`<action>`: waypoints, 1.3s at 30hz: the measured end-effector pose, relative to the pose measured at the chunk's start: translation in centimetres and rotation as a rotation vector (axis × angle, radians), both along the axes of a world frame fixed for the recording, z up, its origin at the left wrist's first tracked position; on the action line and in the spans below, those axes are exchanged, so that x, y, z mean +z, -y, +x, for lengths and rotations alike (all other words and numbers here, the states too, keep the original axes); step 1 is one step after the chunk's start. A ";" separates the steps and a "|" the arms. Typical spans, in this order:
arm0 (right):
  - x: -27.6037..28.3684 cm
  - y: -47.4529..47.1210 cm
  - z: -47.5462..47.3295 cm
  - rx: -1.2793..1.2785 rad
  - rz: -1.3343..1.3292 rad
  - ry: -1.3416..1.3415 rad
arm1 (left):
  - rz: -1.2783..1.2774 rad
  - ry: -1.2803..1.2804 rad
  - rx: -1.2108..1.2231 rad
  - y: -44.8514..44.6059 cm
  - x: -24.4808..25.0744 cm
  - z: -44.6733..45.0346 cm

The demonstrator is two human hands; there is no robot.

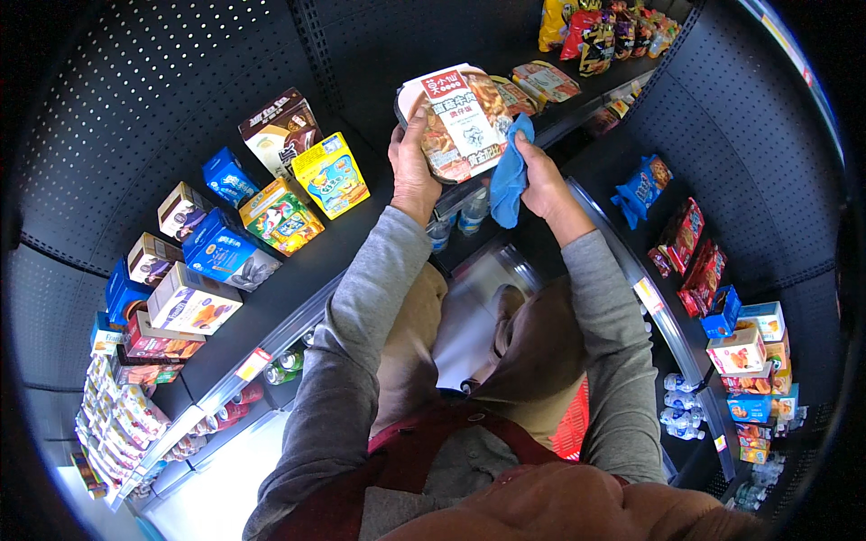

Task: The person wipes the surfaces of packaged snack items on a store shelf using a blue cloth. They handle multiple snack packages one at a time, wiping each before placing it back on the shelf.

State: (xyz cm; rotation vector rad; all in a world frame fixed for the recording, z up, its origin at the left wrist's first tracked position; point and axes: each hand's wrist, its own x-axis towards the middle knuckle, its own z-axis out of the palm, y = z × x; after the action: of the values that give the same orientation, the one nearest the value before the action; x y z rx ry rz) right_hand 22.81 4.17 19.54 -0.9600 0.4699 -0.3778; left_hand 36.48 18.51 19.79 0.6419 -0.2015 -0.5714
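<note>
A packaged instant meal box (460, 122) with a printed paper sleeve is held up in front of the dark shelf. My left hand (413, 162) grips its left edge, the thumb on top and the fingers mostly hidden beneath. At the box's lower right edge, my right hand (538, 166) pinches a blue cloth (509, 179), which hangs down and touches or nearly touches the box. Behind, on the shelf, flat packaged meals (547, 81) lie side by side, partly hidden by the held box.
Biscuit boxes (230, 250) stand along the left shelf, with soda cans (284, 365) below. Bagged snacks (599, 40) are at the upper right. The right shelf holds a blue snack bag (646, 186), red packets (683, 230) and more boxes. A red basket (572, 419) is by my legs.
</note>
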 end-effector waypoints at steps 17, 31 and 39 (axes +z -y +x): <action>0.6 1.3 1.3 -0.261 -0.114 0.127 | 0.324 0.117 -0.106 0.0 -0.2 -0.5; -0.1 1.7 1.1 -0.243 -0.214 0.017 | 0.463 -0.238 0.049 -0.1 0.2 0.3; 0.4 1.8 0.8 -0.225 -0.264 -0.007 | 0.480 -0.396 0.100 0.2 -2.5 3.3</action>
State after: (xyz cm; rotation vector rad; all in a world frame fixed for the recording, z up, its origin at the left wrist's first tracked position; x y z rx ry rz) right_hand 23.57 2.41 19.93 -1.1678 0.5457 -0.6520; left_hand 39.77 18.33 17.25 0.9792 0.3489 -0.6434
